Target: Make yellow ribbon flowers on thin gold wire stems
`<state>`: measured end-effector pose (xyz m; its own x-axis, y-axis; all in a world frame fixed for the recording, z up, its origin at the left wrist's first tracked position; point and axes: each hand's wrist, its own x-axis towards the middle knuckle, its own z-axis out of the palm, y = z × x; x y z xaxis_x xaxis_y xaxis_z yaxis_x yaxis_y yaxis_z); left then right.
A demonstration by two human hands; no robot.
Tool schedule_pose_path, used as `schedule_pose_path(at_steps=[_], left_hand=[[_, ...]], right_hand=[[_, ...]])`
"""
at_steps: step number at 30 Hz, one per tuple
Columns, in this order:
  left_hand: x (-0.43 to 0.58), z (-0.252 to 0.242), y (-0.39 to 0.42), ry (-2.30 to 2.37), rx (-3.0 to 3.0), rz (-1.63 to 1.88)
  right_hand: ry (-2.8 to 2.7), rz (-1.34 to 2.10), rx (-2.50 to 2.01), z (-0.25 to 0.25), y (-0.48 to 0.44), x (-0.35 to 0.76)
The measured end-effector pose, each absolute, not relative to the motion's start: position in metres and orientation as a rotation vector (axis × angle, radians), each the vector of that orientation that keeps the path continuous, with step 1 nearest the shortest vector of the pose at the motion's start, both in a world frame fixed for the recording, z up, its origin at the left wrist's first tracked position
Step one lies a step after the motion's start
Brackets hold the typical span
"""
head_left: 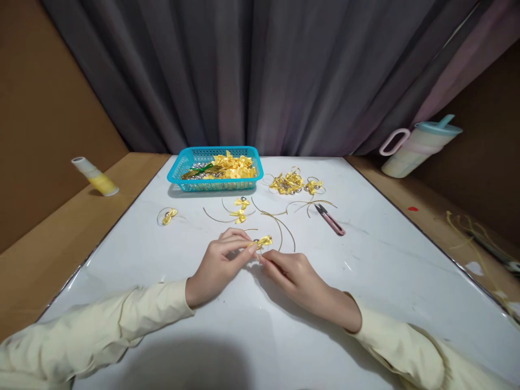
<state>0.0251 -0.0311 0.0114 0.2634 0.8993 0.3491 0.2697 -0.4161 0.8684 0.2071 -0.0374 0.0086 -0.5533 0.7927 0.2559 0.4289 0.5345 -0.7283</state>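
My left hand (221, 261) and my right hand (290, 271) meet over the middle of the white table (365, 281). Together they pinch a small yellow ribbon bow (263, 241) with a gold cord (284, 230) curving away from it. The fingers of both hands are closed on the bow and its cord. Two more yellow bows (241, 210) lie just beyond my hands, with loose gold cords around them. Pink thread snips (331, 220) lie to the right of those cords.
A turquoise basket (183, 169) of yellow bows stands at the back. A pile of finished bows (290, 183) lies to its right, a single bow (168, 215) to the left. A yellow ribbon spool (95, 176) and a lidded cup (414, 146) sit on the wooden sides.
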Motion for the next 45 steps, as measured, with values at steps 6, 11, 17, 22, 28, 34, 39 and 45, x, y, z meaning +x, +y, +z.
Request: schedule_pose_path(at_steps=[6,11,17,22,28,34,39,45], left_hand=[[0.024,0.003,-0.030,0.969,2.052,1.219],[0.024,0.003,-0.031,1.006,2.039,1.152],[0.024,0.003,-0.031,1.040,1.943,1.061],[0.022,0.001,-0.030,1.011,1.975,1.067],[0.020,0.002,-0.031,0.995,2.061,1.055],[0.020,0.003,-0.032,0.999,2.137,1.071],[0.020,0.002,-0.032,1.007,2.191,1.042],[0.020,0.000,-0.031,1.022,2.166,1.051]], right_hand=[[-2.151,0.897,-0.984,0.010,-0.037,0.204],[-2.289,0.807,-1.058,0.023,-0.032,0.212],[-2.036,0.553,-1.118,0.046,-0.022,0.230],[-2.326,0.625,-0.952,0.056,-0.011,0.222],[-2.571,0.747,-0.819,0.058,-0.001,0.202],[-2.573,0.972,-0.733,0.055,0.003,0.199],[-2.540,0.971,-0.689,0.053,0.004,0.201],[-2.516,0.852,-0.668,0.053,0.005,0.202]])
